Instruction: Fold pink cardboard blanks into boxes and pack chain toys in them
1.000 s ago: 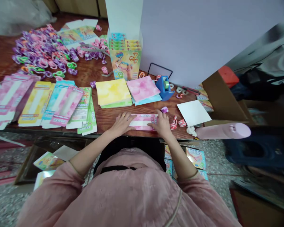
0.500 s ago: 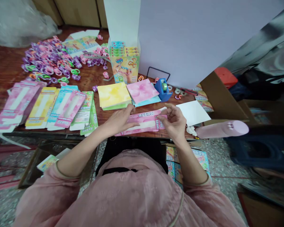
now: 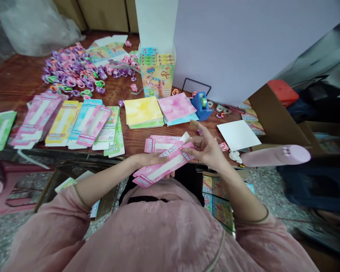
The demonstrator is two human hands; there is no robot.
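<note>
Between my hands, above my lap at the table's front edge, is a flat pink box sleeve [image 3: 166,169] with a pale window, tilted up to the right. My left hand [image 3: 151,160] is closed around its left part, thumb on top and fingertips showing underneath. With thumb and fingers my right hand [image 3: 205,148] pinches the upper right end, where a white flap stands up. A second pink sleeve [image 3: 155,144] lies on the table just behind. Farther back are a stack of yellow cards [image 3: 144,110] and a stack of pink cards [image 3: 178,107].
Flat sleeves lie at left: pink [image 3: 39,119], yellow [image 3: 61,126], blue [image 3: 83,117] and green [image 3: 1,130]. Behind them is a heap of twisty rings [image 3: 70,70]. A display box [image 3: 158,79], blue tape dispenser [image 3: 201,106], white card [image 3: 238,135] and pink bottle [image 3: 274,155] stand or lie around.
The pink sleeve has come off the table toward my body and tilted, with my left hand now gripping it from the side. Another pink sleeve shows on the table behind. The view has shifted left.
</note>
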